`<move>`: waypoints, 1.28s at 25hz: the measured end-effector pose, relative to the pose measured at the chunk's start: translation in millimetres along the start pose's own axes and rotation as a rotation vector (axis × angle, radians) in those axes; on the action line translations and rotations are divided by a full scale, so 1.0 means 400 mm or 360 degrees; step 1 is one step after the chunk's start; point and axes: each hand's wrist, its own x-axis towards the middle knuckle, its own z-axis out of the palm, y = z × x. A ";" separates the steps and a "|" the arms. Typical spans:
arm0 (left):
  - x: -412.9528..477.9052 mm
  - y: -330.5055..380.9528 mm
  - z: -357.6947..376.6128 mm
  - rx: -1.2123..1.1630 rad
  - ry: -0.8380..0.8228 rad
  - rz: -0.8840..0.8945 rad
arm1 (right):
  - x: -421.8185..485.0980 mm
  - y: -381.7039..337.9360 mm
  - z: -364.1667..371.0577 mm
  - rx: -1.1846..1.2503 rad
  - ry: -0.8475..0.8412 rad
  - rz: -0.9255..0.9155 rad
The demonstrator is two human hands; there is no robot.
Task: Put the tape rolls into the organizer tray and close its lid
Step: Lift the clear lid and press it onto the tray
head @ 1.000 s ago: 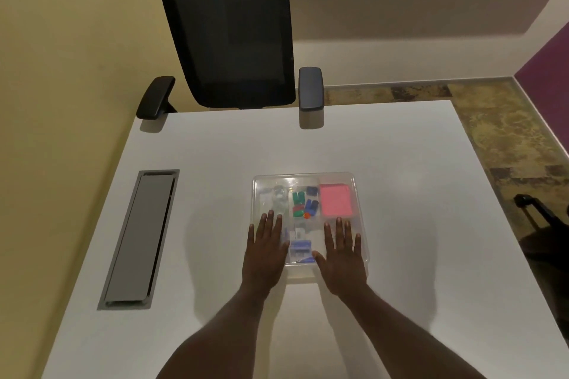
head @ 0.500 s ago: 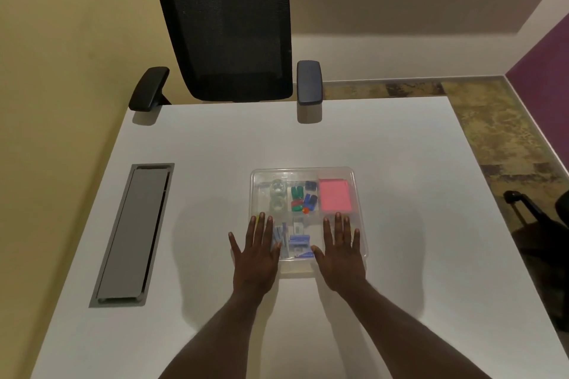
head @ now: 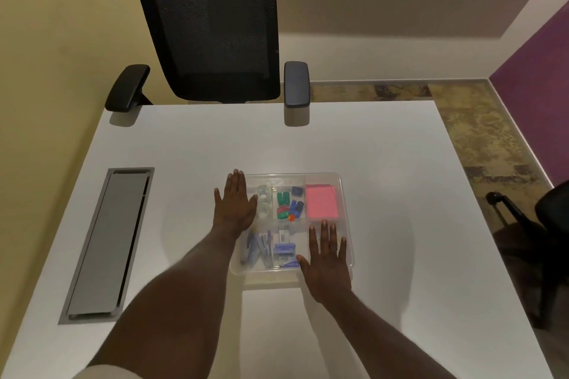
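Clear plastic organizer tray (head: 345, 194) is sitting at about 6 o'clock on the white surface (head: 385, 163), lid (head: 308, 178) appearing down over it; can't tell if it's latched. Left hand (head: 234, 204) is lying flat, fingers spread wide, palm down on the tray's 9 o'clock edge, covering part of the far-left compartment, holding nothing. Right hand (head: 327, 261) is also lying flat and splayed wide on the lid at the tray's 5 o'clock corner, holding nothing. Clear tape rolls (head: 264, 200) are sitting inside the far-left compartment, just beside the left hand's thumb side, seen through the plastic. Green and blue clips (head: 289, 203) are filling the middle compartment at 12 o'clock, with a small orange pin (head: 291, 218) at their near edge. Pink sticky notes (head: 321, 201) are taking the 2 o'clock compartment. Blue staplers and staple boxes (head: 271, 251) are lying in the near compartment between the two hands. Grey cable hatch (head: 107, 240) is showing at 9 o'clock, well apart from the tray. Black mesh office chair (head: 209, 24) is standing at 12 o'clock beyond the far edge.
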 end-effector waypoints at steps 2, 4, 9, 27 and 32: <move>0.006 -0.003 0.000 0.0024 -0.0058 -0.0001 | 0.000 0.001 -0.001 0.0038 0.0026 -0.0008; 0.002 0.000 0.007 0.0011 -0.0052 -0.0019 | 0.000 0.004 -0.003 0.0024 0.0038 -0.0026; 0.009 0.009 -0.008 0.0098 -0.0107 -0.0031 | -0.002 0.007 -0.012 -0.0004 0.0044 -0.0053; -0.308 0.056 0.085 0.0007 -0.0051 0.0322 | -0.054 -0.030 -0.053 -0.0093 0.0051 -0.0263; -0.376 0.078 0.146 0.0066 -0.0160 0.0357 | -0.097 -0.035 -0.025 -0.0004 -0.0018 -0.0320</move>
